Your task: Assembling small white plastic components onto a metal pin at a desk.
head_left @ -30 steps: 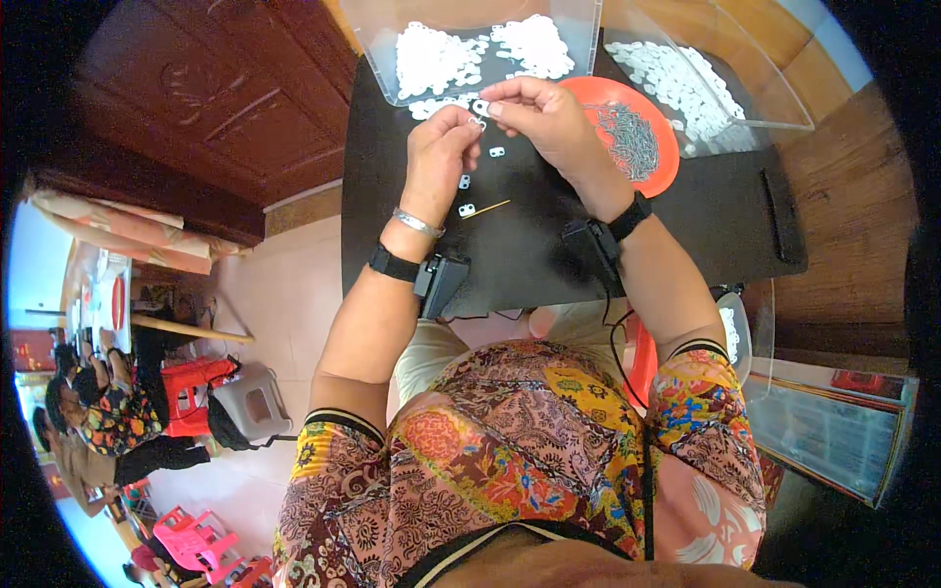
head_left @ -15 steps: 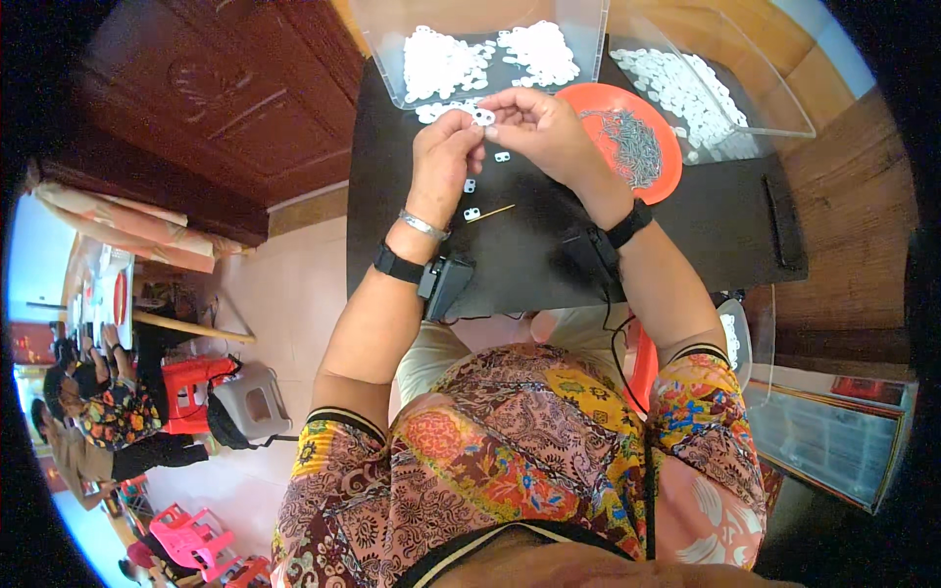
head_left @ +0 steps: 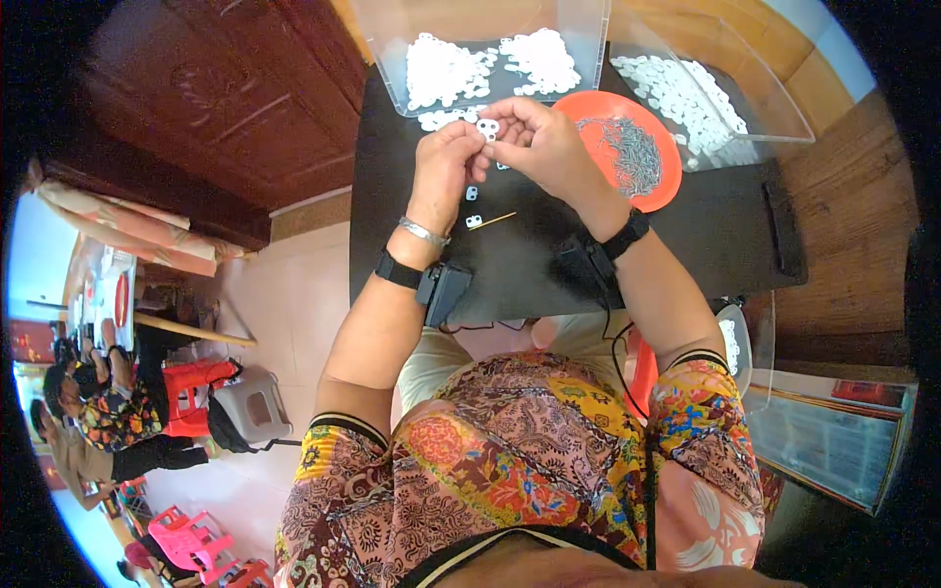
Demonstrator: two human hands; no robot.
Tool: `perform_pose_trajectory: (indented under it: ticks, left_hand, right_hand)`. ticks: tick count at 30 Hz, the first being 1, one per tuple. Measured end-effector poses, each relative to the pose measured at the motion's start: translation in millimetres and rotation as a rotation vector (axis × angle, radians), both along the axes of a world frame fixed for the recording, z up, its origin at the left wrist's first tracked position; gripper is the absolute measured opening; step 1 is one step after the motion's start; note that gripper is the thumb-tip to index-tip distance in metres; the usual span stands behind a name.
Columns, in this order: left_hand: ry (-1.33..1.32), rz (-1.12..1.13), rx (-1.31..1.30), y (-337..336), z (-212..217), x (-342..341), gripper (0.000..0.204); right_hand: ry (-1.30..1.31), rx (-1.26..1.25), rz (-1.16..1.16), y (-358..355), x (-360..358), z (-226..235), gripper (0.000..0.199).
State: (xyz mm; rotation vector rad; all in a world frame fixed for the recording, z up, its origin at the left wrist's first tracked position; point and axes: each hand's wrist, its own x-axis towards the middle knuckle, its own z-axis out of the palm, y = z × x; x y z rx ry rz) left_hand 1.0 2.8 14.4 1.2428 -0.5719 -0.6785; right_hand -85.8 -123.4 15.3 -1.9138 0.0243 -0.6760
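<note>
Over the far middle of the dark table, a small white plastic piece with round holes is pinched between the fingertips of both my hands. My left hand grips its near left side, fingers curled. From the other side, my right hand closes thumb and fingers around its edge. Whether anything smaller sits between the fingers cannot be made out. Below the hands lie a few loose white pieces and a thin yellowish stick. An orange-red plate with a heap of grey metal pins or screws stands beside my right hand.
Behind my hands is a clear plastic bin with piles of white pieces. Another clear container with more white pieces stands at the far right. A dark bar lies near the table's right edge. Other people sit at far left.
The white piece has turned in my fingers, so its holed face now shows more fully. Both hands have shifted slightly; the view has moved a little too.
</note>
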Motion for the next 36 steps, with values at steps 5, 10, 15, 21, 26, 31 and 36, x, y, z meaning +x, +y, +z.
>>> perform_pose_trajectory:
  ticks: [5,10,15,21,26,31,36]
  left_hand:
    - [-0.022,0.007,-0.020,-0.1,-1.5,2.7,0.014]
    - [-0.052,0.006,-0.011,-2.3,-3.3,6.3,0.015]
    - [-0.104,0.030,0.003,-7.2,-12.3,8.9,0.016]
    - [-0.134,0.035,0.016,-3.1,-10.7,8.1,0.016]
    - [-0.135,0.033,0.029,-4.7,-13.7,9.9,0.016]
    - [-0.108,0.041,0.026,-4.1,-11.8,8.9,0.016]
    - [-0.077,0.015,0.007,-2.7,-9.5,5.7,0.014]
  right_hand:
    - [-0.001,-0.013,-0.009,2.6,0.0,5.3,0.027]
    - [-0.033,-0.043,0.004,-0.3,2.9,2.5,0.027]
    - [-0.015,-0.006,0.022,-1.5,3.2,-2.2,0.028]
    - [-0.016,-0.003,0.017,1.1,4.4,-4.1,0.028]
    - [-0.018,-0.002,0.017,1.2,3.1,-1.8,0.028]
    - [-0.026,-0.063,-0.017,1.0,5.8,-3.3,0.028]
    - [-0.060,-0.141,-0.066,1.8,4.8,-2.8,0.028]
